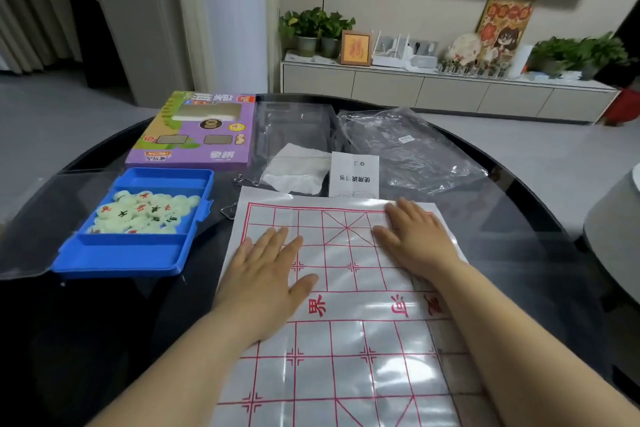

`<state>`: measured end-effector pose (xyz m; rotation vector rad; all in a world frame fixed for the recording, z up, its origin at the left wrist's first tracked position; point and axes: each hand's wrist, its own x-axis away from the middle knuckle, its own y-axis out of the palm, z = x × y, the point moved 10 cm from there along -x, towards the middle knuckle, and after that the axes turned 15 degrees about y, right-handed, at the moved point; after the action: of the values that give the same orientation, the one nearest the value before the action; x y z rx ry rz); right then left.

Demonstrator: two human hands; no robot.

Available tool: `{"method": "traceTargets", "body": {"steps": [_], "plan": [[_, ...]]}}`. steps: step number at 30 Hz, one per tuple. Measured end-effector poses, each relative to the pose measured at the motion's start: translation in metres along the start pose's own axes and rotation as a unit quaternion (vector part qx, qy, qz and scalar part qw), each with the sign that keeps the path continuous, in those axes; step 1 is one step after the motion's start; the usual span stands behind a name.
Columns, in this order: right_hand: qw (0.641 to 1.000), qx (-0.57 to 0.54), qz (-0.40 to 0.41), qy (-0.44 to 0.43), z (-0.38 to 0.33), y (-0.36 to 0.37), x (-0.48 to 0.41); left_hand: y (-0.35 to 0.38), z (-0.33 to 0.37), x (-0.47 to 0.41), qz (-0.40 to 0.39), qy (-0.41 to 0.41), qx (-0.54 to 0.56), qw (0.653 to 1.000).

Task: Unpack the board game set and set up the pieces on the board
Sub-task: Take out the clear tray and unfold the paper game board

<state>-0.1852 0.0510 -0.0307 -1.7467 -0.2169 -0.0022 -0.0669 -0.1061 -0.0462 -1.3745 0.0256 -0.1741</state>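
– Both hands busy?
– Busy, but holding nothing. Left hand (266, 274) and right hand (412, 239) lie palm-down on the board (346, 340), fingers straight and a little spread. They press its far half onto the table (104, 340).
– What could go wrong, then?
– It's a thin, glossy sheet with fold creases showing. I'd guess it lifts or curls once the pressure goes. On that slick dark top, a dragged wrist could also slide it askew.
– And the pieces (145, 215)?
– All are heaped in the middle compartment of the blue tray (121, 260), just left of the board. None is on the grid yet. They're small round discs, so on a sheet that won't lie flat they could tip or drift off their crossings.
– Anything in the way?
– Two wire loops (230, 212) lie between tray and board, near its far-left corner. A reach across to the tray might nudge them under the sheet. Just past the far edge are a tissue (298, 170) and a leaflet (353, 173). Box (194, 135) and bag (408, 149) sit farther back, out of harm's way.
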Motion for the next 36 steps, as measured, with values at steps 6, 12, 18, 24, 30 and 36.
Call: {"method": "traceTargets", "body": {"steps": [6, 12, 18, 24, 30, 36], "plan": [[0.99, -0.119, 0.068, 0.041, 0.003, -0.026, -0.017, -0.001, -0.001, 0.0, -0.025, -0.025, 0.017, 0.999], [0.996, -0.026, 0.058, -0.068, -0.053, -0.006, -0.018, -0.026, -0.007, -0.008, 0.075, 0.013, 0.023, 0.997], [0.999, 0.007, 0.025, -0.045, -0.045, 0.002, -0.037, -0.007, -0.016, -0.014, 0.016, -0.012, 0.035, 0.999], [0.993, -0.05, 0.088, -0.059, -0.056, -0.019, -0.018, -0.006, -0.017, -0.016, 0.005, -0.014, 0.014, 1.0], [0.988, 0.011, -0.019, -0.155, -0.082, 0.03, 0.045, -0.008, -0.019, -0.016, 0.019, -0.029, -0.003, 0.999], [0.999, 0.041, -0.009, -0.034, 0.006, 0.006, 0.018, -0.006, -0.025, -0.016, -0.005, -0.062, 0.011, 0.998]]}}
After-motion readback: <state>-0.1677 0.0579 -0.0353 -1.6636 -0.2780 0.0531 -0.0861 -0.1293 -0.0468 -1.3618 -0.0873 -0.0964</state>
